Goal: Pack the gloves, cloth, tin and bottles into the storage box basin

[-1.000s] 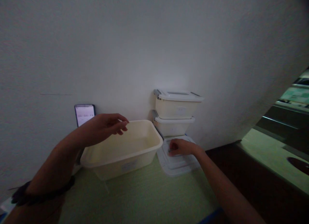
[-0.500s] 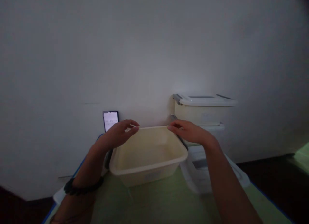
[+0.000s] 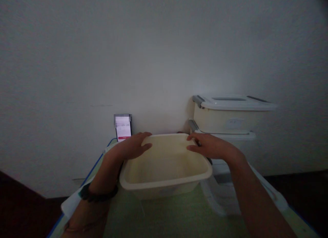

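Note:
An open cream plastic bin (image 3: 156, 168) with a rounded rim stands in front of me, its inside bare. My left hand (image 3: 133, 145) reaches over its far left corner, fingers at the back rim and thumb inside the wall. At the far right corner my right hand (image 3: 210, 145) holds the rim the same way, fingers curled over the edge and thumb within. The far outer wall, where the fingertips go, is hidden. A dark bracelet (image 3: 98, 193) circles my left wrist.
White-lidded boxes (image 3: 235, 103) with grey latches are stacked at the right. A white lid (image 3: 225, 197) lies beside the bin under my right forearm. A lit phone (image 3: 123, 130) leans on the wall behind. The green tabletop (image 3: 153, 217) has a blue edge.
My thumbs have lowered away from the fingertips, down inside the bin's far wall. The view has shifted slightly; the bin stays in about the same place among the boxes.

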Available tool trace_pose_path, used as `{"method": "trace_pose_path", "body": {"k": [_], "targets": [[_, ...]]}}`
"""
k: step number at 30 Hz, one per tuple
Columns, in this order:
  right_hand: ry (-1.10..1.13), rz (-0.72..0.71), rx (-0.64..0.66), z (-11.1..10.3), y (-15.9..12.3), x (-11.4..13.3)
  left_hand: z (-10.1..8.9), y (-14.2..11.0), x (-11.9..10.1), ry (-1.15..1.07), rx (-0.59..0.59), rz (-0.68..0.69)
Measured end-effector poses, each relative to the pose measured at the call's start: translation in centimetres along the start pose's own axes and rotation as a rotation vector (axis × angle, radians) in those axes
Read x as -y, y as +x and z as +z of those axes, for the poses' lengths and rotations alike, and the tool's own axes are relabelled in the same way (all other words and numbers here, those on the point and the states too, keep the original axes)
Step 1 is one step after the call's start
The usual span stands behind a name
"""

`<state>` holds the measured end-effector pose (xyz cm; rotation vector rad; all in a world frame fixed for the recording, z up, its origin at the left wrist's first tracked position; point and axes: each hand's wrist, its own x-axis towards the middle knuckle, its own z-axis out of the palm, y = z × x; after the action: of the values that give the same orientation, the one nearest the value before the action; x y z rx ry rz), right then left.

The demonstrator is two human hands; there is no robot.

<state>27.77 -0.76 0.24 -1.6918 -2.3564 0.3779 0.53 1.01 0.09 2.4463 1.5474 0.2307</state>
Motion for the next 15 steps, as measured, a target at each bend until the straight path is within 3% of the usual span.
{"method": "trace_pose_path", "body": {"k": [10, 15], "targets": [[-0.081, 0.028, -0.001, -0.15, -0.18, 0.74, -0.15, 0.65, -0.02, -0.01, -0.031, -0.006], [-0.055, -0.016, -0.023, 0.01, -0.09, 0.53, -0.5, 0.75, 0.9, 0.053, -0.061, -0.135]]}}
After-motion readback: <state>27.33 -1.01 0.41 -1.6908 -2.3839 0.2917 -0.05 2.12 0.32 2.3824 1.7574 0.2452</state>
